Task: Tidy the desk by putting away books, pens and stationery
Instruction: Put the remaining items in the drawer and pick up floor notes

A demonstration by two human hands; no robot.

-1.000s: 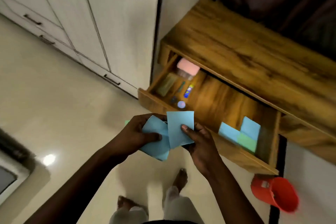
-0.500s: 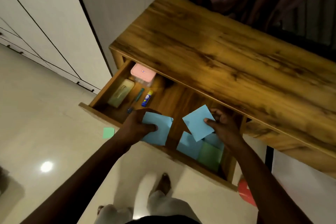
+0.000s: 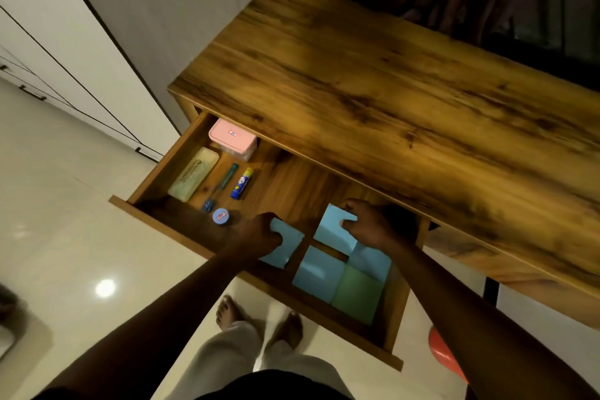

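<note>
Stowing step: my left hand (image 3: 259, 237) grips a pale-blue square paper sheet (image 3: 285, 248), my right hand (image 3: 368, 227) pinches a second blue sheet (image 3: 332, 230) over the open wooden drawer (image 3: 168, 166); next, I judge, lay both flat.

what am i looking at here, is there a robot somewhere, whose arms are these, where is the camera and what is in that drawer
There is no robot here. These are a person's two bare arms, filmed by one wide-angle camera worn on their head and looking down. Below them is a wooden desk with its drawer pulled open. In the drawer's left end lie a pink-lidded box, a pale green case, a pen, a glue stick and a small round blue tub. In its right end lie blue and green paper squares. The left hand grips a blue sheet. The right hand pinches a second blue sheet over the drawer's right end.
</note>
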